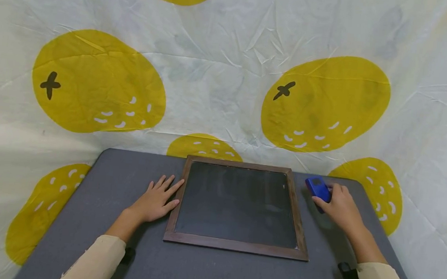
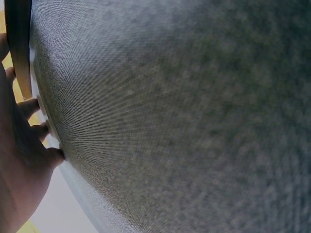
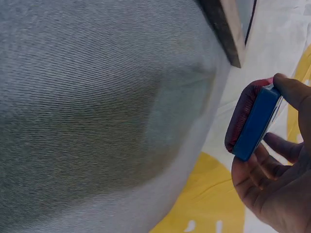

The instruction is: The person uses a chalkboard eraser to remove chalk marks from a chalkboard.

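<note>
A chalkboard (image 1: 239, 205) in a brown wooden frame lies on the grey table, its dark surface faintly smudged. My left hand (image 1: 157, 200) is spread flat at the board's left side, with fingertips touching the frame. To the right of the board, my right hand (image 1: 343, 208) grips a blue chalkboard eraser (image 1: 318, 188) between thumb and fingers. In the right wrist view the eraser (image 3: 257, 121) shows a blue back and a dark red pad, held above the table. The left wrist view shows the left hand (image 2: 24, 160) with fingers extended beside the wooden frame (image 2: 19, 48).
The grey table (image 1: 211, 273) extends around the board, with its far edge just behind it. A white cloth (image 1: 216, 90) printed with yellow fruit hangs behind and at both sides. Dark straps (image 1: 348, 272) sit at the wrists below the beige sleeves.
</note>
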Demonstrator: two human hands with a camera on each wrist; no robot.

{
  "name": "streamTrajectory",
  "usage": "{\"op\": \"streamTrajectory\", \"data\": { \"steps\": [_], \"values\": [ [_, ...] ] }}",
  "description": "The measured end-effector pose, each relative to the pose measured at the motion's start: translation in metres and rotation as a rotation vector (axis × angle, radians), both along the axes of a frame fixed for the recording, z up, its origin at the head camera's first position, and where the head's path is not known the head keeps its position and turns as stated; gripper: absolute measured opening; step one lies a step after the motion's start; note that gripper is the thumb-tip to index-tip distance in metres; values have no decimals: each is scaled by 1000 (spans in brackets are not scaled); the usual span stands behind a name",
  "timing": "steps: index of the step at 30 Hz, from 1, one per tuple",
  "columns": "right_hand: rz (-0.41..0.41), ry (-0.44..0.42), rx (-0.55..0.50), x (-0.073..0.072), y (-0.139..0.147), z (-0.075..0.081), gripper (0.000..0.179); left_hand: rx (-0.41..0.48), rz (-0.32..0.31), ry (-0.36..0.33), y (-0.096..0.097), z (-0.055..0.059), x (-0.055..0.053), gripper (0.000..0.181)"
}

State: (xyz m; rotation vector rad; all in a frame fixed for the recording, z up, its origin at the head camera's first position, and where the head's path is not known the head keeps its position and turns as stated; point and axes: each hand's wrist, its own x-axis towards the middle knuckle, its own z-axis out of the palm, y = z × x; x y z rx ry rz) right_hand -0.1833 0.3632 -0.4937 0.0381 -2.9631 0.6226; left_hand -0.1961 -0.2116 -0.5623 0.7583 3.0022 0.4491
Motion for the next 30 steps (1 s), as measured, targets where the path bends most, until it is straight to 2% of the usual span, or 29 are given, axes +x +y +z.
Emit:
{"op": "streamTrajectory", "data": {
  "steps": [15, 23, 30],
  "values": [
    [-113, -106, 29, 8, 15, -27, 82, -3, 1, -1, 0, 0, -1, 67],
    [-133, -144, 10, 9, 13, -29, 82, 2, 5, -11, 1, 5, -1, 67],
    [-140, -139, 16, 8, 11, -29, 81, 0, 10, -40, 2, 7, -1, 67]
  ]
}}
